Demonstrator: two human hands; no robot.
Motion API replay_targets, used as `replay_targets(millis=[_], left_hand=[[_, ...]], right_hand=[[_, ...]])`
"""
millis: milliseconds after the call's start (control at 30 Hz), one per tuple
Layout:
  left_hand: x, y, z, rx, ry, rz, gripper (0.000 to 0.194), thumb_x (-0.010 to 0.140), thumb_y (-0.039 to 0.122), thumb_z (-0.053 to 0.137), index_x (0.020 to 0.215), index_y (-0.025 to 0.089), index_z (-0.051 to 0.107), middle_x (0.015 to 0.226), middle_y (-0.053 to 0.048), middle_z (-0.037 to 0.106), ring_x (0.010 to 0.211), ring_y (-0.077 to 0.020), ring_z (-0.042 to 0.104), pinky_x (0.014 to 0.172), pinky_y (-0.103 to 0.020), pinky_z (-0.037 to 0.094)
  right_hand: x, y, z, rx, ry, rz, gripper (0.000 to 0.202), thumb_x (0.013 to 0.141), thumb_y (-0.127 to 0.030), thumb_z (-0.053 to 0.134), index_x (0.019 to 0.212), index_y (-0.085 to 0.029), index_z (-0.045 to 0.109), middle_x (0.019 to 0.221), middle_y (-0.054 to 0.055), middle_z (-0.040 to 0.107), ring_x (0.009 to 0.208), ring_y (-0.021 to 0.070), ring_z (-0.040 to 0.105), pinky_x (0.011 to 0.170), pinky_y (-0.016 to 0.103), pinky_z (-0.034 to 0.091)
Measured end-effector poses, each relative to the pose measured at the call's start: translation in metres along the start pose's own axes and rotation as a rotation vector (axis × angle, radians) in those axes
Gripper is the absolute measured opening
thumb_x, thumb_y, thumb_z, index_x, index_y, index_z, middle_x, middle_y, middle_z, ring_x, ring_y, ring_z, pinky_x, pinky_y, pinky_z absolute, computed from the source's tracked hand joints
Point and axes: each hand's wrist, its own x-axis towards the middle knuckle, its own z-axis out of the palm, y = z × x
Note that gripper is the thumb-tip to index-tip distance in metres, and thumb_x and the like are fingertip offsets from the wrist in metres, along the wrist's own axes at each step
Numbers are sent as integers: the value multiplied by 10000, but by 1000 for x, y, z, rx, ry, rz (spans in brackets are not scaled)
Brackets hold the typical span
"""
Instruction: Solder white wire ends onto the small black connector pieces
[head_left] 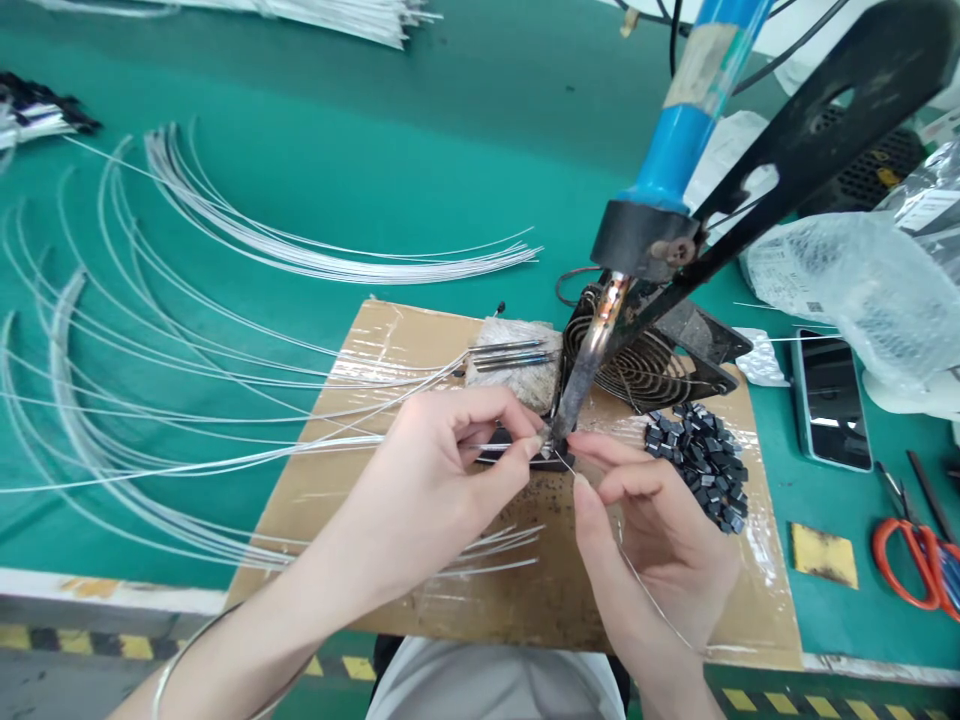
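Note:
A soldering iron (585,375) with a blue handle is held on a black metal arm, its tip pointing down over a cardboard sheet (540,610). My left hand (442,490) pinches a thin white wire (352,442) between thumb and fingers, its end close to the iron's tip. From the other side, my right hand (660,530) grips a thin strand of solder wire (652,592) that reaches to the tip and trails down across the palm. The joint under the tip is partly hidden by fingertips. Behind my left hand, several wires with dark ends rest on a pale pad (517,385).
A fan (637,365) stands behind the iron. Right of my right hand lies a pile of small black pieces (701,470). Farther right are a phone (832,400), a yellow sponge (823,556) and red-handled scissors (911,560). White wire bundles (322,255) spread across the green table.

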Motion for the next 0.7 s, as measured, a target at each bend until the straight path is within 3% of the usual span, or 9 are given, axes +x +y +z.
replay_targets(millis=[700], left_hand=[[-1,1,0,-2,-8,12,153,851,234,633,724,195,710,650,4,652,753,-197,667,584,-303,388]], right_hand=[[-1,-1,2,-63,15,-40,149,923,-104,688,872,-232,633,1169,65,791,1070,194,764,954,347,616]])
